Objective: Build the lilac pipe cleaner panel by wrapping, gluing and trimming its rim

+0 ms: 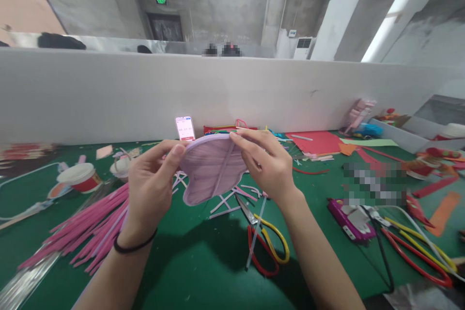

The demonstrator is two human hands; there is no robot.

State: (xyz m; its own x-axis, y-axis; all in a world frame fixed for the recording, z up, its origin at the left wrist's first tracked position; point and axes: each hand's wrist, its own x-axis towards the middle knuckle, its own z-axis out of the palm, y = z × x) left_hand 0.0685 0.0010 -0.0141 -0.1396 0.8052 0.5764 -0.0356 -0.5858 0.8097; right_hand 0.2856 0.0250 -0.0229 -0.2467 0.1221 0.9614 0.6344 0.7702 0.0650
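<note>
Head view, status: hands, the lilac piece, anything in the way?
Left hand and right hand both pinching the lilac piece, held up off the green table. Scissors below, pink strips at left, both clear of it.

A pale lilac, ribbed, petal-shaped piece (pixel 210 169) with a raised stem down its middle is held tilted above the green tabletop (pixel 203 261), pinched at its upper edge.

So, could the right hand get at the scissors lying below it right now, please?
Probably yes, once freed: the right hand pinches the lilac piece with the left hand, but the scissors lie in the open on the table beneath it.
</note>
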